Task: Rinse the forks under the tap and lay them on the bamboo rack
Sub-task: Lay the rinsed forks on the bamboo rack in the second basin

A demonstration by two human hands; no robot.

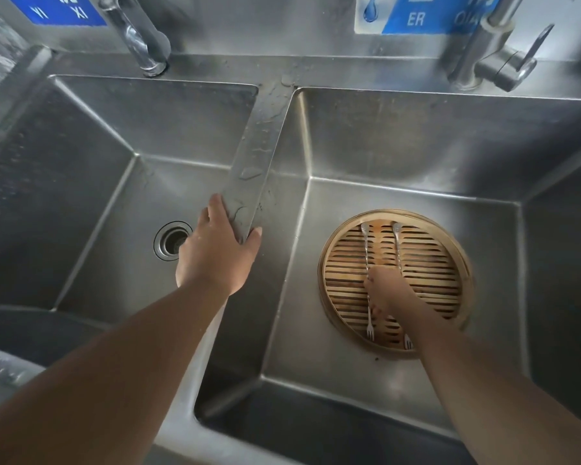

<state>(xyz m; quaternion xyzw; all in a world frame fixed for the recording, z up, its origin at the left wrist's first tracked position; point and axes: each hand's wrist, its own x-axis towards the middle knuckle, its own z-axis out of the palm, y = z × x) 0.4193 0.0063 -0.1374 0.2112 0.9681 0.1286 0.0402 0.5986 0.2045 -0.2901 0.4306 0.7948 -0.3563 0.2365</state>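
A round bamboo rack [328, 298] lies on the floor of the right basin. Two slim metal forks rest side by side across its slats, tines toward me: the left fork [367, 250] and the right fork [398, 250]. My right hand [388, 292] is pressed down on the rack over their middles, fingers curled around the right fork and thumb beside the left one. My left hand [215, 256] grips the wet steel divider [259, 146] between the two basins. No water runs from either tap.
Steel double sink. The left basin has a round drain [172, 240] and a tap [138, 38] behind it. A second tap [497, 58] with a lever stands behind the right basin. Blue signs hang on the back wall.
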